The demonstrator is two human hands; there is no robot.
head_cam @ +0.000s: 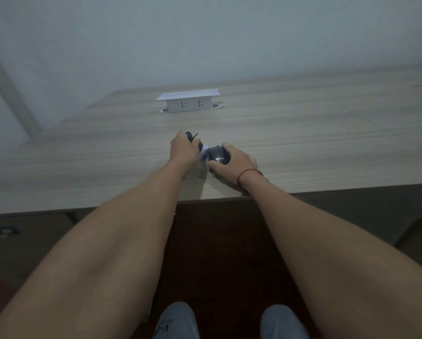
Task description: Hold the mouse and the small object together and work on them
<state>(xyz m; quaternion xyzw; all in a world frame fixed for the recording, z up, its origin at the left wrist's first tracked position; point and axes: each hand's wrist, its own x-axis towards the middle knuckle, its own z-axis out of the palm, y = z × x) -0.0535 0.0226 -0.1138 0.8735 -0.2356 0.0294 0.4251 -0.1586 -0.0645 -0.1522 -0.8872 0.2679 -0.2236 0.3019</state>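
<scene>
Head view showed the right hand (236, 162) gripping a black mouse (218, 156) near the desk (302, 143) edge, while the left hand (183, 149) pinched its bundled black cord (191, 137). A tug might drag the mouse loose.

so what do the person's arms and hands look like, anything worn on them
Both forearms are bare, with no sleeves in view. The right hand has a thin red string bracelet around its wrist. The left hand and its wrist carry nothing: no watch, glove or band. No rings show on the fingers, though the view is too soft to be sure.
</scene>
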